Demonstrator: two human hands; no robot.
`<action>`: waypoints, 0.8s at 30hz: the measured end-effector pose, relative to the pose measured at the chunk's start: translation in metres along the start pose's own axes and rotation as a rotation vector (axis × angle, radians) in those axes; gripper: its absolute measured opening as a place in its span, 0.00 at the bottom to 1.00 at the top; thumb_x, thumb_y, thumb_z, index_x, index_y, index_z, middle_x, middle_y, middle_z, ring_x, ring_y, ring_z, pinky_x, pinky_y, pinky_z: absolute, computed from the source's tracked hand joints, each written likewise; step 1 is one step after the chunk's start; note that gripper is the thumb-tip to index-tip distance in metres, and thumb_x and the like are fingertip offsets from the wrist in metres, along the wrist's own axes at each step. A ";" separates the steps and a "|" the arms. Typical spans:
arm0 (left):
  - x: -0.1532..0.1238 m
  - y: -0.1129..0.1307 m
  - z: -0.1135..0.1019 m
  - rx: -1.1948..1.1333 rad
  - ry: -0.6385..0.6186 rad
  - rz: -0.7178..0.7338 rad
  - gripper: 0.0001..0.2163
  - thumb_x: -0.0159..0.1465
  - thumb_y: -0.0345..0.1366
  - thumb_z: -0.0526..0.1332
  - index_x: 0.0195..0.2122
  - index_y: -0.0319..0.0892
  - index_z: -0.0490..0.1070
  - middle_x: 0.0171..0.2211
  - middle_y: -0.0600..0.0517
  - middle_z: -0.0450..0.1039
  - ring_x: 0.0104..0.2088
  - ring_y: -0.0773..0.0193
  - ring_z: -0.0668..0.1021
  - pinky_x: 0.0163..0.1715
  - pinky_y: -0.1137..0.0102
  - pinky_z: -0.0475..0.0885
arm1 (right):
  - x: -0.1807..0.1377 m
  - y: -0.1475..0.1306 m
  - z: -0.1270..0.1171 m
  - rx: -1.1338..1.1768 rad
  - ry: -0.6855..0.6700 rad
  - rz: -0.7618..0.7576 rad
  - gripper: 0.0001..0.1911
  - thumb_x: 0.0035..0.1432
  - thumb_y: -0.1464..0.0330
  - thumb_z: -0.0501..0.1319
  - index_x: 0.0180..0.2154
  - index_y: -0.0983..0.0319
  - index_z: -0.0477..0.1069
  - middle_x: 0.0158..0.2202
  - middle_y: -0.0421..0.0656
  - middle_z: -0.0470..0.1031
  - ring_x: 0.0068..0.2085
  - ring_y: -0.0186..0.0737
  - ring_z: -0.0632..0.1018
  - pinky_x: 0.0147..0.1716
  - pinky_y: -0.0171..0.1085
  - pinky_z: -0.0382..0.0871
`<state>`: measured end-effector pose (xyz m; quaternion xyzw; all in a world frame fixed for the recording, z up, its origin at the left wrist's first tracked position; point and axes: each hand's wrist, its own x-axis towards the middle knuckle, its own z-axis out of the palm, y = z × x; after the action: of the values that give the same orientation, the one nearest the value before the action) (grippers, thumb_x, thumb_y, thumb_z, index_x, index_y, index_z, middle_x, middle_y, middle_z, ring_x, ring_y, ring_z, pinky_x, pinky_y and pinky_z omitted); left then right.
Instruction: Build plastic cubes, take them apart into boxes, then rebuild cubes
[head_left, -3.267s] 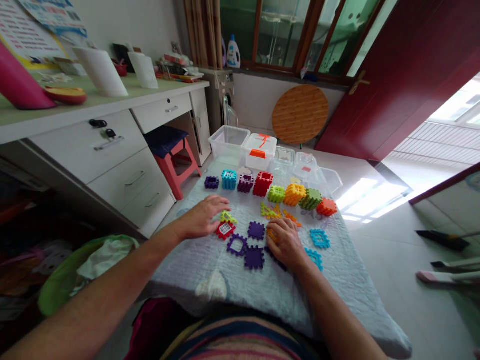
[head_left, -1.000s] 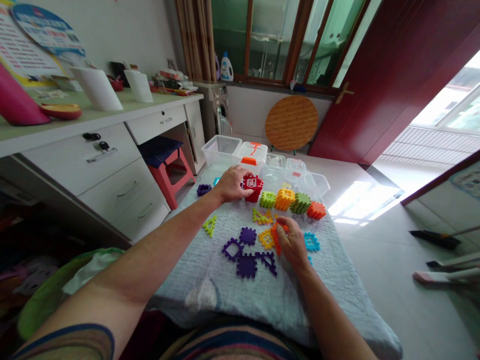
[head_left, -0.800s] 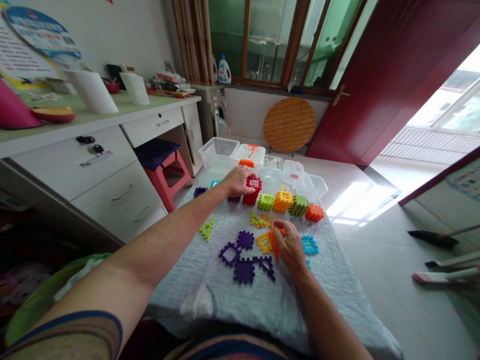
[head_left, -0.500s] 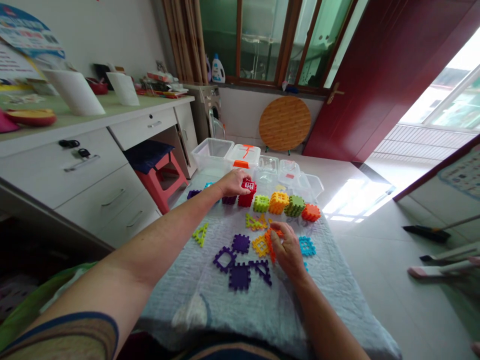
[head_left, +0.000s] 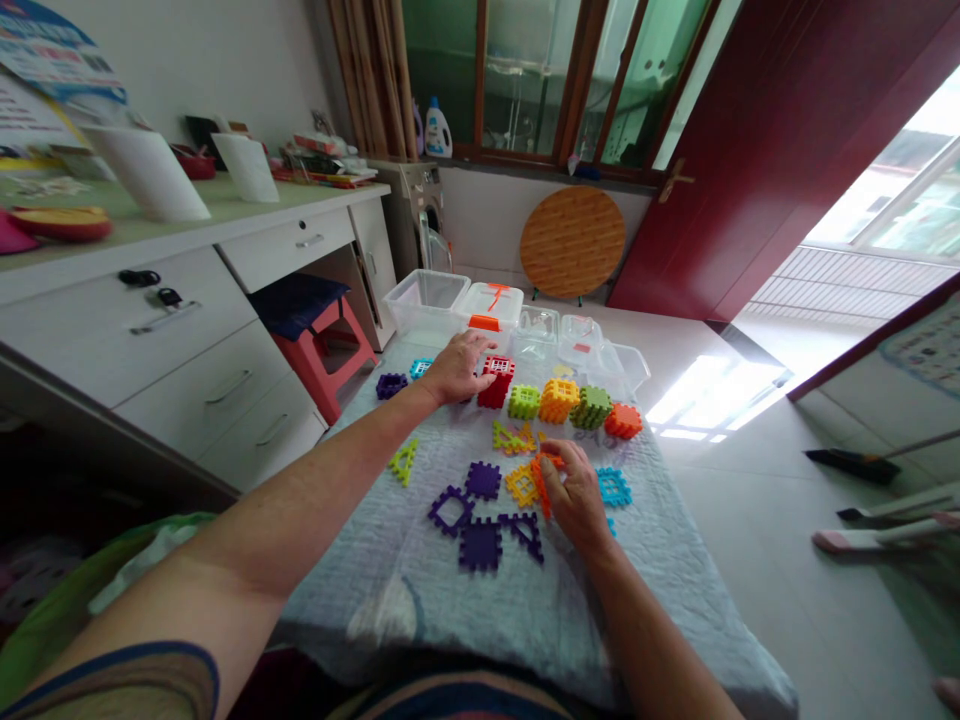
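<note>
My left hand (head_left: 455, 367) reaches to the far side of the cloth-covered table (head_left: 420, 590), fingers spread, resting beside the red cube (head_left: 496, 380) and holding nothing. My right hand (head_left: 574, 492) lies nearer me, its fingers pinched on an orange flat piece (head_left: 541, 472). A row of built cubes runs right from the red one: a green cube (head_left: 524, 402), an orange-yellow cube (head_left: 559, 400), a darker green cube (head_left: 592, 406) and an orange cube (head_left: 623, 420). Flat purple pieces (head_left: 480, 545), a yellow tile (head_left: 521, 484) and a blue tile (head_left: 614, 486) lie around my right hand.
Clear plastic boxes (head_left: 431, 299) stand at the table's far edge, one with an orange latch (head_left: 489, 310). A white desk with drawers (head_left: 202, 300) runs along the left, a red stool (head_left: 319, 345) under it. A green triangle piece (head_left: 404, 462) lies apart at left.
My left hand carried a red piece from near me up to the red cube and has now let go, fingers spreading. My right hand picked up the orange piece and keeps hold.
</note>
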<state>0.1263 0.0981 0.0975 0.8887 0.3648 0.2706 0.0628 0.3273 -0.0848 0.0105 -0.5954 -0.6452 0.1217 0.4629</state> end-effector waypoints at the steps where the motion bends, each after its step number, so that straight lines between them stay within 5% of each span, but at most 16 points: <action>1: -0.011 0.005 -0.002 0.001 0.037 0.014 0.21 0.55 0.34 0.65 0.51 0.36 0.71 0.50 0.42 0.71 0.53 0.51 0.72 0.58 0.57 0.66 | 0.000 0.001 0.000 -0.007 -0.003 -0.012 0.09 0.63 0.65 0.55 0.41 0.59 0.73 0.41 0.46 0.77 0.44 0.46 0.75 0.46 0.44 0.69; 3: -0.038 0.016 -0.004 -0.022 0.066 0.058 0.20 0.57 0.34 0.64 0.52 0.38 0.70 0.51 0.43 0.70 0.54 0.52 0.72 0.59 0.57 0.65 | -0.001 0.001 0.001 -0.023 -0.009 -0.036 0.09 0.63 0.66 0.56 0.41 0.60 0.73 0.41 0.47 0.77 0.44 0.46 0.75 0.46 0.44 0.68; 6: -0.088 0.033 -0.001 -0.088 -0.058 0.118 0.16 0.60 0.33 0.63 0.50 0.40 0.71 0.51 0.44 0.72 0.54 0.54 0.72 0.58 0.59 0.66 | -0.002 0.000 0.002 -0.062 -0.032 -0.074 0.09 0.63 0.67 0.55 0.41 0.60 0.73 0.40 0.47 0.76 0.44 0.46 0.74 0.46 0.44 0.68; 12: -0.165 0.053 0.011 -0.121 -0.246 -0.004 0.17 0.61 0.38 0.65 0.50 0.40 0.72 0.52 0.42 0.72 0.54 0.52 0.72 0.58 0.56 0.66 | -0.004 -0.004 0.005 -0.133 -0.109 -0.164 0.08 0.59 0.72 0.57 0.39 0.59 0.74 0.40 0.46 0.77 0.43 0.46 0.74 0.47 0.45 0.67; 24: -0.183 0.054 0.018 -0.067 -0.208 -0.214 0.14 0.61 0.28 0.59 0.49 0.39 0.73 0.46 0.45 0.75 0.48 0.55 0.74 0.54 0.61 0.69 | -0.006 -0.001 0.012 -0.172 -0.190 -0.219 0.06 0.58 0.72 0.59 0.37 0.59 0.73 0.39 0.45 0.77 0.43 0.46 0.74 0.46 0.44 0.65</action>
<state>0.0611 -0.0649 0.0195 0.8653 0.4398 0.1808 0.1585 0.3169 -0.0861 0.0018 -0.5448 -0.7551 0.0706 0.3578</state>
